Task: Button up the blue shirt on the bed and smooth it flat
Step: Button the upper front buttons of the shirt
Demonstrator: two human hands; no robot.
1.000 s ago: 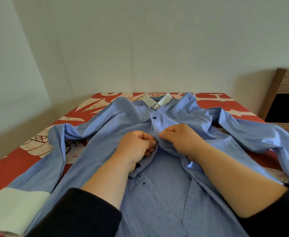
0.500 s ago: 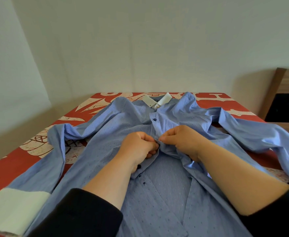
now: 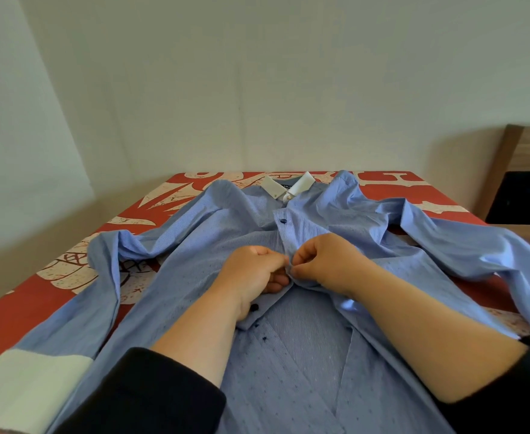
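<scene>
Both hands have crept a touch farther up the placket over the last second, and the right-hand front edge now lies closer over the left one, so by my read the second button is right at the point of going through. The blue shirt (image 3: 194, 245) lies front-up on the bed (image 3: 22, 302), white collar (image 3: 288, 184) at the far end, sleeves flung out left and right. The top button (image 3: 283, 220) just below the collar looks fastened already. The left hand (image 3: 254, 274) is curled, knuckles up, pinching the left front edge at mid-chest; the right hand (image 3: 326, 261) meets it fingertip to fingertip, thumb and forefinger nipping the placket strip. The button itself is hidden between the two pinches, so I cannot tell whether it is through the hole. Both forearms reach in from the near edge in dark sleeves (image 3: 138, 393), wrists low over the cloth. Nearer, the fronts still gape apart, with loose dark buttons (image 3: 253, 306) showing on the left edge, so most of the fastening is still ahead, and the smoothing after that.
</scene>
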